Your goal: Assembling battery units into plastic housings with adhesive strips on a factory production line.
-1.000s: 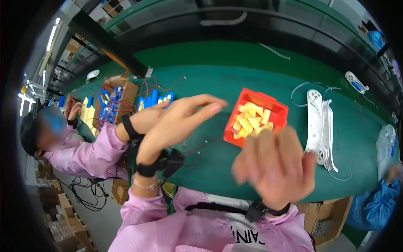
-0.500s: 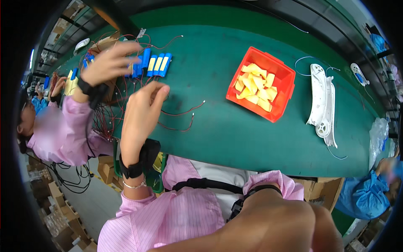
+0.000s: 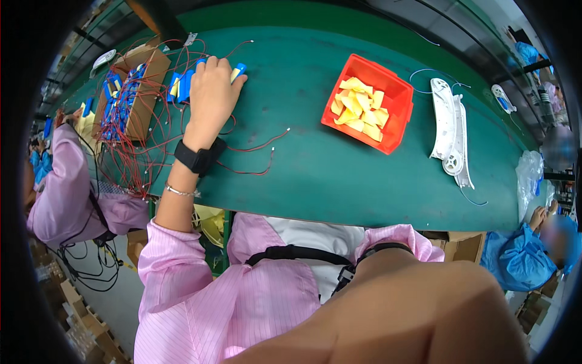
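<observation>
My left hand [image 3: 212,91] reaches over a row of blue battery packs with yellow labels, its fingers curled over them and the thumb at the right side. One blue battery pack [image 3: 239,72] shows past the thumb, and others [image 3: 179,87] lie left of the hand. Thin red and black leads [image 3: 257,148] with small white plugs trail from beneath my wrist. My right hand [image 3: 424,297] looms large and blurred close to the camera at the lower right; its fingers are hidden, so whether it holds anything cannot be seen.
A cardboard box [image 3: 159,68] of wired blue batteries stands at the left. A red bin [image 3: 403,115] holds yellow pieces. White plastic housings [image 3: 448,124] lie right of it on the green table [image 3: 315,176]. A pink-sleeved co-worker [image 3: 57,176] sits left, a blue-sleeved person [image 3: 515,261] right.
My left hand has moved up and forward onto the battery packs. The co-worker's hand that was above the batteries has drawn back left, baring the cardboard box. The whole view has shifted slightly.
</observation>
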`<state>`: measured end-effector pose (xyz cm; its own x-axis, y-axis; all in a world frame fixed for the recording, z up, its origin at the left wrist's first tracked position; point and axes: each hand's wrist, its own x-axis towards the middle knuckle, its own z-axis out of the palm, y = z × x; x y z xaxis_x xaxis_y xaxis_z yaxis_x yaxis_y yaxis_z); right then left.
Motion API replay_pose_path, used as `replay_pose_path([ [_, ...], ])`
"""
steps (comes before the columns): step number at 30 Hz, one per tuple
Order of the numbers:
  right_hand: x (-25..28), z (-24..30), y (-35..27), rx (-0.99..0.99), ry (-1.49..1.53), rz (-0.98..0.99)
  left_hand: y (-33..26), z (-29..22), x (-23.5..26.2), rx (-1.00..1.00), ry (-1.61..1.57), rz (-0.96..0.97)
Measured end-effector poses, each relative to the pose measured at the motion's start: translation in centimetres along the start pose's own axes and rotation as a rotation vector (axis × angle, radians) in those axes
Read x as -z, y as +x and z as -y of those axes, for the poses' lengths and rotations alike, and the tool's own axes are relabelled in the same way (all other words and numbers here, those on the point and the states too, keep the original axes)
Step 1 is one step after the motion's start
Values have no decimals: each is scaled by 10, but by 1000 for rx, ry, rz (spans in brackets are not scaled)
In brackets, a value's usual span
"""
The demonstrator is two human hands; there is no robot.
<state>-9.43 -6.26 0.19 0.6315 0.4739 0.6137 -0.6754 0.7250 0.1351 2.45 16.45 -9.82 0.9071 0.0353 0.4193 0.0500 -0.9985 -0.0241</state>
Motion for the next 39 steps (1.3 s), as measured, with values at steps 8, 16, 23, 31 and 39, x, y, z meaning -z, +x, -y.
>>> replay_pose_path([
  [8, 6, 59, 19, -2, -550, -32, 6, -30, 123, 235, -913, -651],
  [16, 3, 89, 3, 71, -1439, -572, -24, -156, 145, 18, -1214, 91],
  [23, -8, 133, -39, 313, -1451, -896, -20, -212, 113, -112, -1203, -33],
  [31, -19, 149, -53, 280, -1443, -932, -1, -216, 117, -79, -1320, 119],
  [39, -16, 150, -57, 302, -1501, -898, -6, -217, 107, 54, -1558, 250],
])
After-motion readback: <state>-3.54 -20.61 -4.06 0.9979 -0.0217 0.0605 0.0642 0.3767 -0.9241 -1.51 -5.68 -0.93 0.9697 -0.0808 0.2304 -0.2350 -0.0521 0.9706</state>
